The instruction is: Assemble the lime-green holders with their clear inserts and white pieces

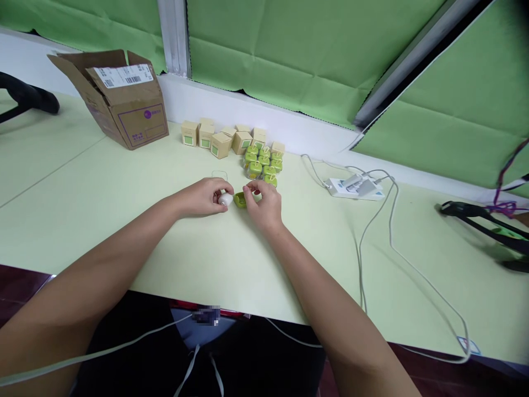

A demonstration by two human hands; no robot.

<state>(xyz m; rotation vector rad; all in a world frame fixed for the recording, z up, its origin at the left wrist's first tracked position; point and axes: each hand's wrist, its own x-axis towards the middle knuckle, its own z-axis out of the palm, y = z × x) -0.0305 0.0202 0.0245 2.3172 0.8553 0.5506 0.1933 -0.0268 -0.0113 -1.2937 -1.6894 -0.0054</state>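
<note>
Between the thumb and fingers of my left hand (202, 197) is a small white rounded piece (225, 199), whose exact kind I cannot make out. My right hand (265, 205) pinches a small green lid-like piece (240, 200), its hollow side facing up. The two pieces are close together but apart, just over the table. Behind my left fingers stands a small clear container (219, 175). Just beyond my right hand sits a cluster of small clear containers with green lids and loops (263, 160).
Several small cardboard boxes (221, 145) line the back of the pale table (198, 253). An open carton (136, 116) stands at the back left. On the right lie a white power strip (356, 188) with trailing cables and a black frame-like object (487, 226).
</note>
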